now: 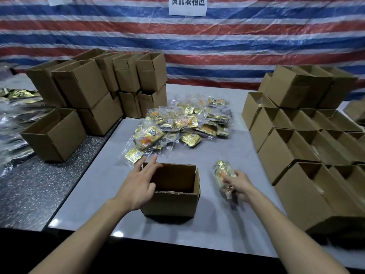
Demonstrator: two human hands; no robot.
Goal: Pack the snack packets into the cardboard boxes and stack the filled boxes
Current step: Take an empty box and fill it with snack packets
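Here, box (169, 204) near table's (197, 232) front edge

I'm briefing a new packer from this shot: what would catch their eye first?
The heap of gold snack packets at mid-table stands out, behind the open cardboard box at the near edge. The left hand spreads open at that box's left rim; the right hand grips a bunch of packets beside it.

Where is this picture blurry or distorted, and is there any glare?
Head view: motion blur smears the right hand and the snack packets it grips; the right-side boxes streak toward the edge; wide-angle distortion bows the striped tarp; small glare spots dot the table.
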